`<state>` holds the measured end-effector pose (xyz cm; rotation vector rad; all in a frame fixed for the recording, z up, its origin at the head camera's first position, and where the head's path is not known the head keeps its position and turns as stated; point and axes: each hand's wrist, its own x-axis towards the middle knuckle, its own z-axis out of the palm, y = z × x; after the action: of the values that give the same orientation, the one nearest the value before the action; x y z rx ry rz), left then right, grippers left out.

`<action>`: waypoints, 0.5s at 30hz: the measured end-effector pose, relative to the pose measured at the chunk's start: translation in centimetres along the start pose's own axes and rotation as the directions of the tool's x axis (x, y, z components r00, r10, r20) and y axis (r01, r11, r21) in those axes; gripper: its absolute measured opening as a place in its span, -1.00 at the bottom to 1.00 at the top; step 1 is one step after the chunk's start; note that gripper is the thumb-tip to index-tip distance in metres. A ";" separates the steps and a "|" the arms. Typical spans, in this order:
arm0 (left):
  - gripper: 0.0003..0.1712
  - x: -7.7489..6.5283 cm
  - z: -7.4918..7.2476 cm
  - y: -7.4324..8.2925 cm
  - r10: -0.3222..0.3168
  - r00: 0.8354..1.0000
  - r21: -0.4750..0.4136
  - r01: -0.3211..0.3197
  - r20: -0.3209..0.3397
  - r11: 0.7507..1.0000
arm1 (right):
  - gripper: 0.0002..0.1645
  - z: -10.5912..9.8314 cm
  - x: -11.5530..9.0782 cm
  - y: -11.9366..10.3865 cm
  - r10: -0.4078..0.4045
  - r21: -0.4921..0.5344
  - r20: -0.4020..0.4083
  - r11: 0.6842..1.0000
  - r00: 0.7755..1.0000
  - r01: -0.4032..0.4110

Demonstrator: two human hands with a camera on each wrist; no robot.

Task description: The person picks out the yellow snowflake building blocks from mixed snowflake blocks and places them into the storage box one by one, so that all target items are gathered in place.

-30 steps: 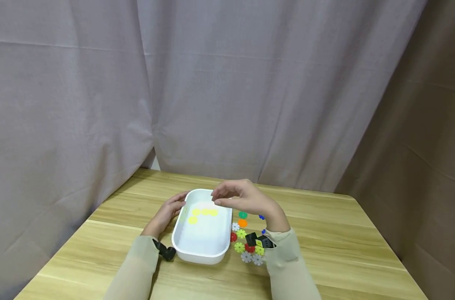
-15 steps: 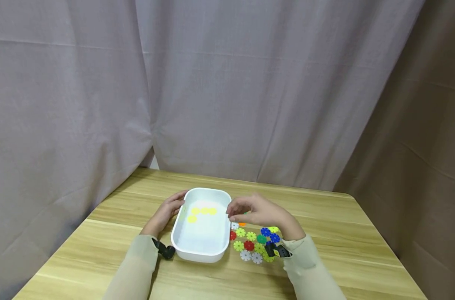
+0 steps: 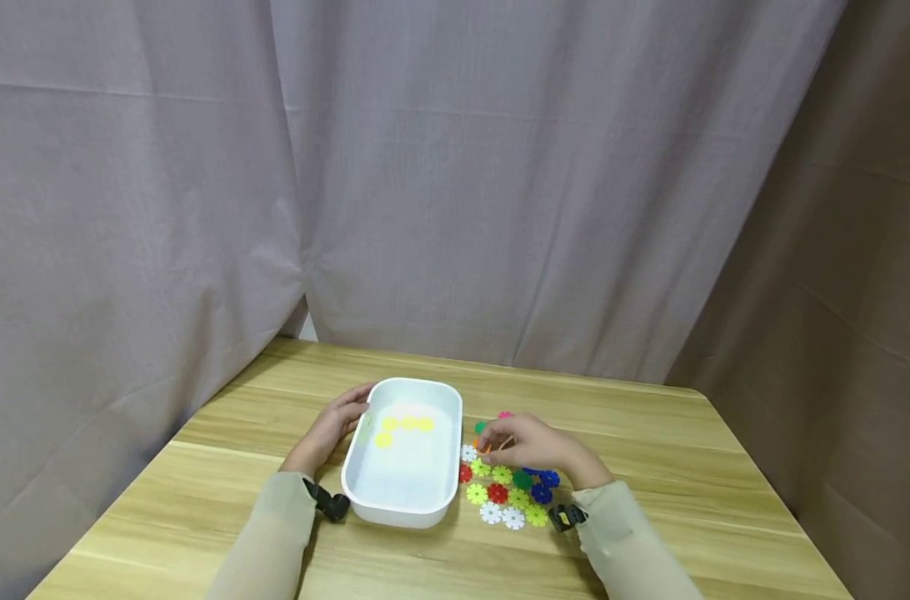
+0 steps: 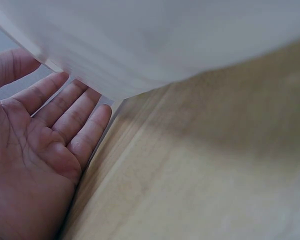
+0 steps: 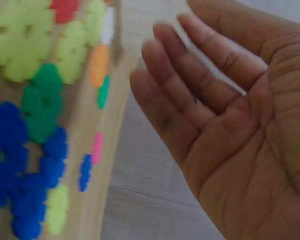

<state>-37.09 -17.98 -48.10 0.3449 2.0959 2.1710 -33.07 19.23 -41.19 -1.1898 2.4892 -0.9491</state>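
Note:
A white rectangular tray (image 3: 402, 507) stands on the table with several yellow flower-shaped plastic discs (image 3: 383, 439) inside. My left hand (image 3: 333, 429) rests against its left side; in the left wrist view, the nearly straight fingers (image 4: 75, 107) touch the tray's outer wall (image 4: 140, 55). My right hand (image 3: 533, 442) hovers over the back of a group of loose discs right of the tray, its fingertips near an orange disc (image 3: 478, 445). In the right wrist view, the loosely bent fingers (image 5: 175, 95) hold nothing.
Loose flower discs lie flat on the wooden table (image 3: 650, 467): white (image 3: 491, 512), red (image 3: 497, 493), yellow-green (image 3: 477, 494), green (image 3: 522, 480), blue (image 3: 541, 494) and pink (image 3: 505, 414). A grey curtain (image 3: 455, 208) hangs behind the table.
My right hand has moved from above the tray's right rim to the right and down over the loose discs. My left hand and the tray have stayed put.

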 end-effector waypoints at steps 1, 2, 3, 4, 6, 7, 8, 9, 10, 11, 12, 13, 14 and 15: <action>-0.41 0.0 0.0 0.0 0.003 1.000 -0.001 -0.003 0.003 1.000 | -0.82 0.2 0.1 0.4 0.009 -0.015 -0.006 1.000 1.000 -0.009; -0.41 0.0 0.0 -0.1 0.006 1.000 -0.002 -0.006 0.008 1.000 | -0.82 0.5 0.2 0.7 0.019 -0.035 -0.010 0.999 1.000 -0.020; -0.41 0.0 0.0 -0.1 0.009 1.000 -0.006 -0.009 0.011 1.000 | -0.82 0.8 0.3 1.0 0.029 -0.059 -0.014 0.998 0.999 -0.030; -0.41 0.0 0.0 -0.1 0.011 1.000 -0.006 -0.011 0.014 1.000 | -0.81 1.0 0.4 1.2 0.035 -0.078 -0.018 0.996 0.999 -0.037; -0.41 0.0 -0.1 -0.1 0.015 1.000 -0.008 -0.015 0.018 1.000 | -0.78 1.4 0.6 1.6 0.049 -0.100 -0.023 0.994 0.999 -0.051; -0.41 0.0 -0.1 -0.1 0.013 1.000 -0.010 -0.013 0.018 1.000 | -0.76 1.6 0.6 1.7 0.057 -0.108 -0.025 0.992 0.998 -0.059; -0.41 0.0 -0.1 -0.1 0.010 1.000 -0.012 -0.010 0.015 1.000 | -0.74 1.8 0.6 1.7 0.060 -0.111 -0.031 0.992 0.998 -0.063; -0.41 0.0 -0.1 0.0 0.008 1.000 -0.009 -0.008 0.015 1.000 | -0.72 2.0 0.7 1.8 0.064 -0.114 -0.038 0.991 0.997 -0.068; -0.41 -0.1 0.0 0.0 0.006 1.000 -0.006 -0.006 0.015 1.000 | -0.71 2.1 0.7 1.8 0.069 -0.113 -0.043 0.991 0.997 -0.074; -0.41 -0.1 0.0 0.0 0.004 1.000 -0.003 -0.004 0.016 1.000 | -0.70 2.3 0.8 1.9 0.080 -0.116 -0.050 0.990 0.996 -0.085; -0.41 -0.1 0.0 0.0 0.004 1.000 -0.004 -0.004 0.016 1.000 | -0.70 2.4 0.9 1.9 0.083 -0.125 -0.060 0.988 0.995 -0.090; -0.42 -0.1 0.0 0.1 0.002 1.000 -0.006 -0.002 0.014 1.000 | -0.70 2.5 0.9 1.9 0.089 -0.138 -0.070 0.985 0.994 -0.098; -0.41 -0.1 0.0 0.1 0.002 1.000 -0.006 -0.002 0.014 1.000 | -0.70 2.6 1.0 2.0 0.092 -0.151 -0.079 0.983 0.993 -0.103; -0.41 -0.1 0.0 0.1 0.005 1.000 -0.005 -0.005 0.016 1.000 | -0.70 2.7 1.1 2.0 0.098 -0.164 -0.086 0.980 0.991 -0.111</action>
<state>-37.03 -18.05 -48.03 0.3663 2.0837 2.1679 -33.79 18.12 -44.49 -1.0752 2.7101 -0.7858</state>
